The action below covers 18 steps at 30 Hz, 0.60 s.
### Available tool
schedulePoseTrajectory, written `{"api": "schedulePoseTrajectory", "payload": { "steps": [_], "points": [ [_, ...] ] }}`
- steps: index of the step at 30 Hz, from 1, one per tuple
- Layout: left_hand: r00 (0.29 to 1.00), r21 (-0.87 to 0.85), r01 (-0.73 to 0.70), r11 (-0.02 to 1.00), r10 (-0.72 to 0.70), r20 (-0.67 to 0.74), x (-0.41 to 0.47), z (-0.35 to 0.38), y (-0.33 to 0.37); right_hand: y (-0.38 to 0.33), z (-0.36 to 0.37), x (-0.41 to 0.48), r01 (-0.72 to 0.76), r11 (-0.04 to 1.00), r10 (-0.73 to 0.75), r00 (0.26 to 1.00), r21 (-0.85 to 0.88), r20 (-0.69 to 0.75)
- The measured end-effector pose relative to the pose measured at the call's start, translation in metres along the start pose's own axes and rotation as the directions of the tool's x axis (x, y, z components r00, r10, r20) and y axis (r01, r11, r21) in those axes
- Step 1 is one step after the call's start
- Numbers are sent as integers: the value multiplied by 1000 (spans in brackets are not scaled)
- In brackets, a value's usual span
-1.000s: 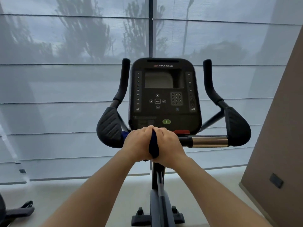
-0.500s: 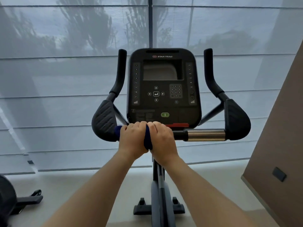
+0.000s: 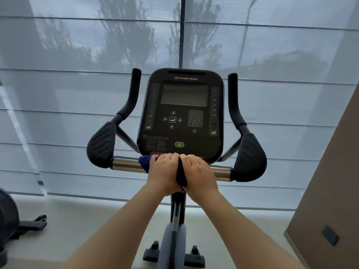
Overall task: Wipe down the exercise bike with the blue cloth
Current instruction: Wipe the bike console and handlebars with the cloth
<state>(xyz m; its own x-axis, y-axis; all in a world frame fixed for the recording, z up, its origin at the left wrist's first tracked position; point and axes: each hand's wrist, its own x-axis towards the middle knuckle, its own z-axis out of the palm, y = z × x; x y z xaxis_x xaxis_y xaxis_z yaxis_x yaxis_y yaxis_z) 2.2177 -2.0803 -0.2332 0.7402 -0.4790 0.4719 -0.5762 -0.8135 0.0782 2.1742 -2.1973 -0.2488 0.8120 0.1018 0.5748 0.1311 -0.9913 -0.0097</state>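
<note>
Left hand [image 3: 164, 173] and right hand [image 3: 198, 174], fingers [image 3: 171, 157] clamped round the blue cloth [image 3: 182, 177], have slid right along the handlebar crossbar [image 3: 126, 164], baring its left chrome, so the right stretch likely comes next.

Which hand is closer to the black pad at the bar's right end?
Right. The right hand grips the blue cloth left of the pad; the left hand is farther left.

We see only slivers of the blue cloth [image 3: 144, 161] beneath the left hand [image 3: 163, 174] and right hand [image 3: 199, 175], which hide the middle of the crossbar [image 3: 126, 164]. We cannot read the small label print on the console [image 3: 184, 98]. The left edge cuts off another machine [image 3: 8, 218].
</note>
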Motion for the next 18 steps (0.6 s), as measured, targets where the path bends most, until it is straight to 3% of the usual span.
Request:
{"api": "schedulePoseTrajectory", "payload": {
  "steps": [4,9,14,18],
  "points": [
    [999,-53,-44,998,44,1,-5,2,-10,-11,5,0,-57,998,57,998,17,-27],
    [983,-115,-172,978,177,37,-10,-1,-45,-37,22,-6,-102,991,116,977,87,-180],
    [966,-114,-213,970,227,122,-10,-22,-123,-97,38,31,-110,974,116,993,197,-19],
    [919,-37,-269,962,268,289,6,-41,-166,-128,35,79,-182,981,166,970,73,180]
  ]
}}
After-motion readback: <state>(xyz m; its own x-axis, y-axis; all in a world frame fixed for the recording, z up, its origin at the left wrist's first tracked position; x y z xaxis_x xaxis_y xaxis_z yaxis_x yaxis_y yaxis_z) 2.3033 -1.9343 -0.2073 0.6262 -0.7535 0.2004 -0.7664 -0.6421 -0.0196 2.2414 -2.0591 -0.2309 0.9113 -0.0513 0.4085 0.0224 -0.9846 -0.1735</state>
